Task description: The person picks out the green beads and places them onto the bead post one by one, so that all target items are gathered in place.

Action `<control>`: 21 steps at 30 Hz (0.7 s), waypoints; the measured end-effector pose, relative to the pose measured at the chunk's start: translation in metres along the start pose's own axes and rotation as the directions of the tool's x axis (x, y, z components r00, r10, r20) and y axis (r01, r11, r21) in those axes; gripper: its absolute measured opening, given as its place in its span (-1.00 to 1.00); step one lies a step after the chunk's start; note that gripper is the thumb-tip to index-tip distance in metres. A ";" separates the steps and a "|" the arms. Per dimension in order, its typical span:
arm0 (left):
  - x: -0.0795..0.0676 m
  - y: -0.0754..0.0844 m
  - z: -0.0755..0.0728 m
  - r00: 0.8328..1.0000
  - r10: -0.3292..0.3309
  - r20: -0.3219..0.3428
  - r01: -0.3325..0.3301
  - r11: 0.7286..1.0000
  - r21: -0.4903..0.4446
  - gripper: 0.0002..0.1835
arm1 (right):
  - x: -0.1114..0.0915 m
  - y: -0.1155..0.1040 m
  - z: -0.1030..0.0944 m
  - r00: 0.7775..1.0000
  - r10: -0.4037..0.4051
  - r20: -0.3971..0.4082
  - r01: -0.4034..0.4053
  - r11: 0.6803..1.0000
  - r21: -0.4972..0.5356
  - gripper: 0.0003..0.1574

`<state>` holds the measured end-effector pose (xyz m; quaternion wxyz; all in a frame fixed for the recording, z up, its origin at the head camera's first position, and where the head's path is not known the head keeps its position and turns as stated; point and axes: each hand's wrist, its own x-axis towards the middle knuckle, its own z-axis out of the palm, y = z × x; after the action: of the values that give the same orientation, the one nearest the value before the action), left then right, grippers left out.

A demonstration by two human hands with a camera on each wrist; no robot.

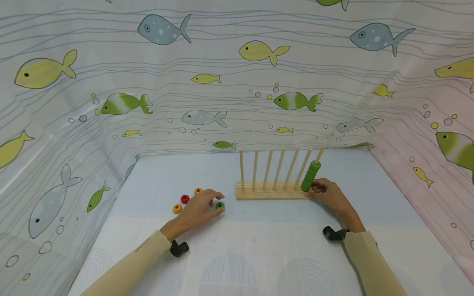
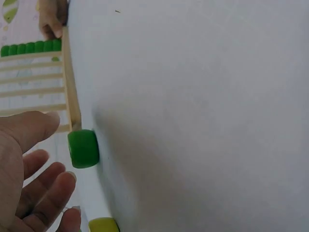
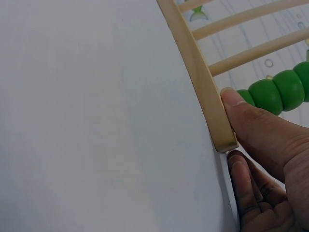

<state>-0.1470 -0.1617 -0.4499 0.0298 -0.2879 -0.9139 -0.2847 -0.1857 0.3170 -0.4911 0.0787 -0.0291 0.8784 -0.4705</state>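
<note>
A wooden peg stand (image 1: 270,196) with a row of upright rods is on the table. Green beads (image 1: 310,176) are stacked on its far-right rod. My right hand (image 1: 331,198) grips the right end of the base; in the right wrist view the thumb (image 3: 253,116) lies on the wood and the other fingers curl by its end. My left hand (image 1: 197,210) is spread over a loose green bead (image 1: 219,208), thumb and fingers apart around it. In the left wrist view that green bead (image 2: 84,149) sits just beyond the fingertips, with a gap between.
Left of the left hand lie a red bead (image 1: 184,199) and two orange-yellow beads, one nearer (image 1: 177,209) and one farther (image 1: 198,191). The pale table (image 1: 252,263) meets a fish-printed sheet (image 1: 229,98) behind and at both sides.
</note>
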 end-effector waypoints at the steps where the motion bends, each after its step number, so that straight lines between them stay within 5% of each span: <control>1: 0.000 -0.001 0.000 1.000 -0.005 0.004 0.005 1.000 0.006 -0.57 | 0.000 0.000 0.000 1.000 0.001 0.000 -0.001 1.000 0.001 -0.13; 21: -0.008 -0.010 0.007 0.999 -0.035 0.021 0.034 0.999 0.035 -0.68 | 0.001 0.002 0.000 1.000 -0.012 0.002 0.012 1.000 0.014 -0.15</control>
<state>-0.1451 -0.1690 -0.4623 0.0199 -0.2747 -0.9237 -0.2663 -0.1862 0.3184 -0.4931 0.0771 -0.0341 0.8749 -0.4769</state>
